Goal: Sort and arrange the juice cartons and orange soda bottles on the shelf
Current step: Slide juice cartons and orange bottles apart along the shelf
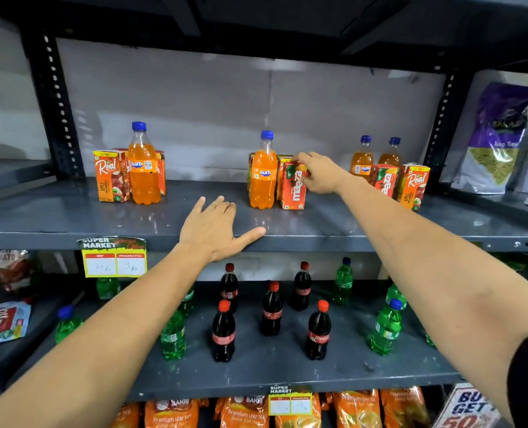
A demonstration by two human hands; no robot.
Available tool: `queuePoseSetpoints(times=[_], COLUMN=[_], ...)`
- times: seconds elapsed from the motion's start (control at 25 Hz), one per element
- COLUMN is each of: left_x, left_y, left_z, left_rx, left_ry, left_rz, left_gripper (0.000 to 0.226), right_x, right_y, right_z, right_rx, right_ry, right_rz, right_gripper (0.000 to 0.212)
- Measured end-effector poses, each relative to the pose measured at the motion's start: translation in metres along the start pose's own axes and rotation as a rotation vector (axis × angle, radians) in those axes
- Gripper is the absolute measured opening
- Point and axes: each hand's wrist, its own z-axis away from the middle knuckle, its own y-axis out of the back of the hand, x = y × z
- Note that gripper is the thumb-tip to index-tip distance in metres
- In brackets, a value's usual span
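On the grey shelf stand three mixed groups. At the left, an orange soda bottle stands in front of Real juice cartons. In the middle, a second orange soda bottle stands beside a red Maaza carton; my right hand grips that carton's top and right side. More cartons stand behind it. At the right, two soda bottles stand behind a Maaza carton and a Real carton. My left hand lies flat and empty on the shelf's front edge.
The shelf below holds several cola bottles and green soda bottles. Tea packets fill the bottom shelf. Purple snack bags stand on the right-hand shelf. A price tag hangs from the shelf edge. Perforated uprights frame the bay.
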Motion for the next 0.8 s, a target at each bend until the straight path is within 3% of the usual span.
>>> queuePoseSetpoints(times=[0.4, 0.6, 0.8], left_x=[-0.002, -0.049, -0.11], left_y=[0.003, 0.008, 0.012], left_z=[0.006, 0.045, 0.082], left_rx=[-0.047, 0.009, 0.083], left_ry=[0.04, 0.094, 0.17], left_rz=[-0.03, -0.123, -0.18], left_gripper=[0.117, 0.116, 0.112], right_x=[0.005, -0.019, -0.086], right_y=[0.022, 0.034, 0.03], right_z=[0.0, 0.014, 0.002], right_rx=[-0.023, -0.06, -0.093], right_ry=[0.04, 0.093, 0.188], right_rz=[-0.077, -0.268, -0.436], right_gripper=[0.043, 0.039, 0.035])
